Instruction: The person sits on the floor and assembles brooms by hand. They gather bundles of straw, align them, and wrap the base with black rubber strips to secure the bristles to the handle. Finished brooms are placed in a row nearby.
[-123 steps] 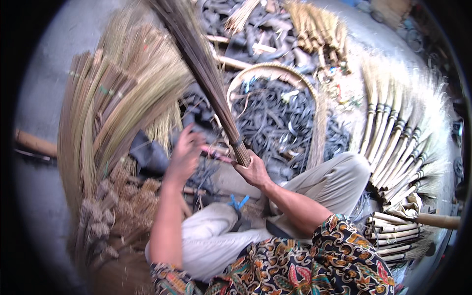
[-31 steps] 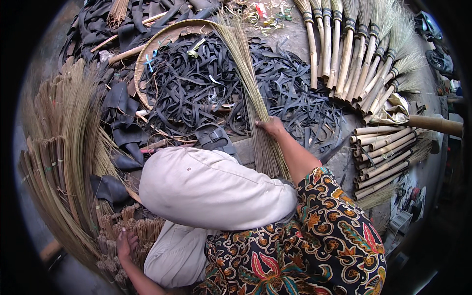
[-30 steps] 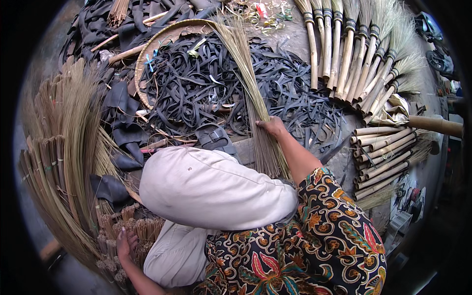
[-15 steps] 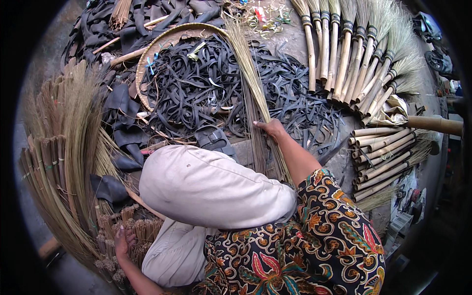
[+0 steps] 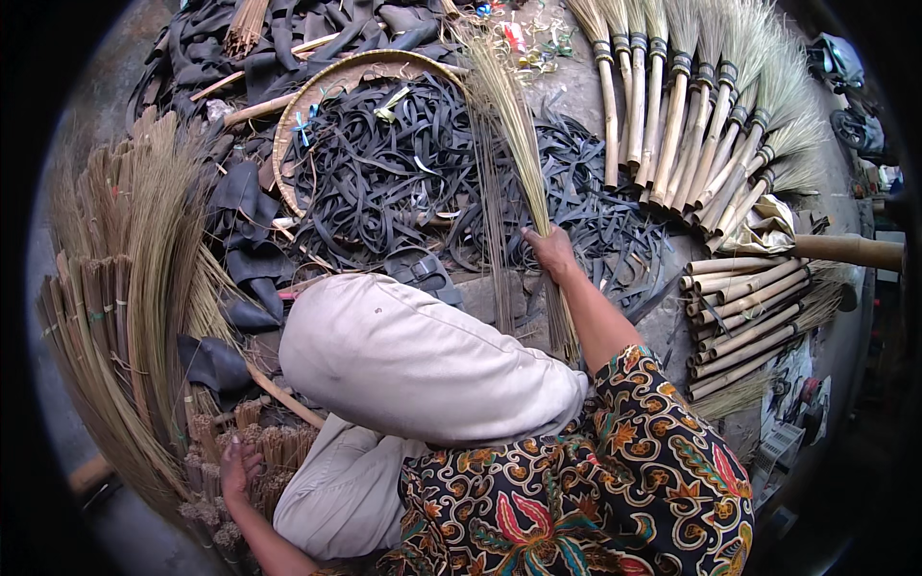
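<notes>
My right hand [image 5: 551, 252] is closed round a bundle of long, pale broom grass [image 5: 523, 158]. The bundle stands tilted beside my raised knee, its feathery tops pointing away from me. Thinner, greyish grass strands [image 5: 497, 240] hang apart just left of it. At the lower left my left hand [image 5: 240, 468] has loosely curled fingers, the thumb held apart, and nothing shows in it. Beside that hand are short tied bundles of brown stalks [image 5: 279, 448], seen end-on. Whether the hand touches them I cannot tell.
A round woven tray [image 5: 281, 158] holds tangled black rubber strips [image 5: 384, 163], which also spill to its right. Finished brooms [image 5: 663, 125] fan out at the far right, above stacked bamboo handles [image 5: 749, 307]. Tall grass bundles [image 5: 144, 278] stand on the left. A black sandal [image 5: 423, 272] lies near my knee.
My right hand has shifted slightly right with the grass bundle, and the gap to the loose strands has widened. The whole view has moved a little. My left hand stays nearly in place.
</notes>
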Tool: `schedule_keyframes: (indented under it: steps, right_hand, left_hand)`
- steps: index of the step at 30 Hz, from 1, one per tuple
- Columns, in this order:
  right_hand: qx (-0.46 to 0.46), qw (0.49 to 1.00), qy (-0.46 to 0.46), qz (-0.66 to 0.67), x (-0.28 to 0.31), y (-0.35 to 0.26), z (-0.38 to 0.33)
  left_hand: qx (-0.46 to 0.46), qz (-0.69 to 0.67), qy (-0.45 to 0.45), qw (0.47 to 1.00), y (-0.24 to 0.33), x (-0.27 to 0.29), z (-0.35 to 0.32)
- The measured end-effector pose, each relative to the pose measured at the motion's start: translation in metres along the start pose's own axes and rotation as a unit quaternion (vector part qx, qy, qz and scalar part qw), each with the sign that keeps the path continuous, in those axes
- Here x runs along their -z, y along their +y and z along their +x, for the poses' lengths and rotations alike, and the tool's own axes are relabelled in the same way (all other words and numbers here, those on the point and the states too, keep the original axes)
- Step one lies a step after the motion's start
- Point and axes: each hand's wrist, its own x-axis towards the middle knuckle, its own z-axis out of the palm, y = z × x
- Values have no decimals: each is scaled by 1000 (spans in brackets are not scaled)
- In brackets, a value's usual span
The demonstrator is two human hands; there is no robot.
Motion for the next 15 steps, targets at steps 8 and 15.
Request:
schedule_keyframes:
  steps: [8,15]
  right_hand:
    - [10,988,122,-96,40,-17,-15]
    - [-42,997,28,-61,63,-9,1]
  left_hand:
    - [-34,-7,16,999,20,-4,-3]
    - [-166,-4,-7,986,84,-27,-29]
